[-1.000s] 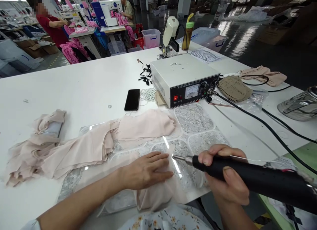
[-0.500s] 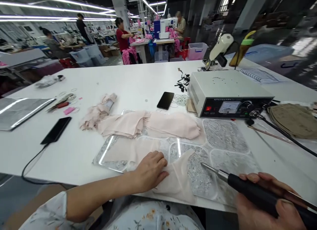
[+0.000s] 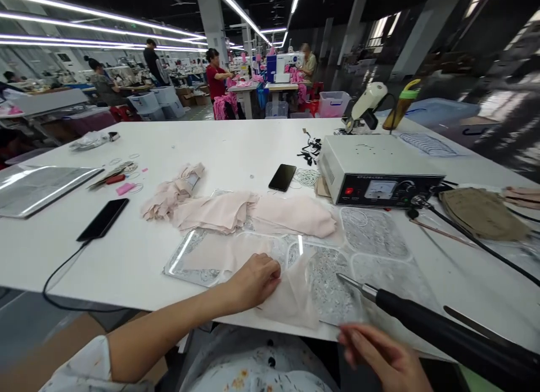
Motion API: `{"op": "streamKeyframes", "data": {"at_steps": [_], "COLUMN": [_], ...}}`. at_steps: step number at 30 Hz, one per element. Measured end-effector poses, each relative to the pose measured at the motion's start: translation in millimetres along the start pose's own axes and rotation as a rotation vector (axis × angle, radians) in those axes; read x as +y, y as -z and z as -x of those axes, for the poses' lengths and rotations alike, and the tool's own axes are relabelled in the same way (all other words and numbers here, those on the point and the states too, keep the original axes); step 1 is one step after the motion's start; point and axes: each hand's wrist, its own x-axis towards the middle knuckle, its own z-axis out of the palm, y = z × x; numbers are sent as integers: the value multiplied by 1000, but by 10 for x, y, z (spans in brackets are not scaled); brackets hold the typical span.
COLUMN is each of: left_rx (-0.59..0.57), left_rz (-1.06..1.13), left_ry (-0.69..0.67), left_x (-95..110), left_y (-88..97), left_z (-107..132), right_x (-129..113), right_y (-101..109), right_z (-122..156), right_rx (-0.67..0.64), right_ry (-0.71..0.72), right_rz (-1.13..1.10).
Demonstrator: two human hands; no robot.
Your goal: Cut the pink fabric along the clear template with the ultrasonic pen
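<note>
My left hand point(image 3: 257, 279) rests at the near part of the patterned plate, its fingers closed on a thin pale-pink fabric piece point(image 3: 295, 296). That piece lies partly over the plate's edge, by my lap. A black handpiece point(image 3: 422, 313) with a pointed metal tip lies aslant, tip over the grey patterned plate point(image 3: 375, 229). My right hand point(image 3: 379, 352) is below the handpiece, apart from it, with loosely bent fingers, slightly blurred, and nothing seen in them. Stacked pale-pink fabric pieces point(image 3: 291, 215) lie across the plate's far side. A slim dark metal strip point(image 3: 472, 321) shows beyond the handpiece.
A control box point(image 3: 379, 167) with a meter stands at the right, its black cable point(image 3: 476, 237) running rightward. Two phones point(image 3: 282, 177) lie on the white table point(image 3: 202, 139). A brown cloth stack point(image 3: 481, 212) sits at far right. Co-workers work at machines behind.
My right hand has let go of the handpiece and moved left, towards the fabric's near edge. The fabric's raised right corner has shifted left, and my left fingers have drawn closer together on it.
</note>
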Motion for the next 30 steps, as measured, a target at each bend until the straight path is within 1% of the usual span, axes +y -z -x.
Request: {"op": "streamKeyframes", "data": {"at_steps": [2, 3, 4, 5, 6, 8, 9, 11, 13, 16, 19, 20, 22, 24, 27, 30], "left_rx": [-6, -12, -20, -28, -33, -34, -32, -28, -34, -36, -55, -75, -122, -142, -57, 93], "left_rz": [20, 32, 43, 50, 62, 119, 154, 218, 271, 381, 454, 463, 469, 467, 431, 291], "left_ry": [-62, -99, -136, -172, -205, -260, -276, -289, -274, -256, -248, -216, -103, -9, 31, 93], "left_x": [-31, -44, -56, -67, -78, -106, -122, -155, -180, -176, -138, -131, -155, -249, -511, -809], "left_y": [56, 89, 123, 159, 194, 256, 281, 320, 349, 398, 477, 510, 586, 674, 850, 1083], "left_z": [-14, -22, -29, -34, -36, -32, -24, 6, 57, 174, 318, 365, 444, 487, 463, 368], "right_x": [-170, -263, -355, -442, -523, -657, -706, -765, -782, -775, -772, -772, -774, -787, -870, -1043], "right_y": [-215, -309, -389, -456, -512, -602, -640, -697, -718, -685, -646, -645, -663, -700, -760, -815], "right_z": [-174, -311, -466, -626, -779, -1015, -1087, -1134, -1089, -960, -860, -844, -847, -901, -1048, -1196], "right_rx": [0, -11, -52, -146, -190, -287, -350, -451, -515, -579, -622, -628, -612, -549, -394, -205], "right_ry": [289, 393, 494, 558, 587, 619, 635, 648, 642, 603, 500, 471, 434, 439, 499, 572], "right_rz": [99, 166, 234, 313, 335, 369, 390, 431, 462, 481, 444, 425, 382, 341, 310, 310]}}
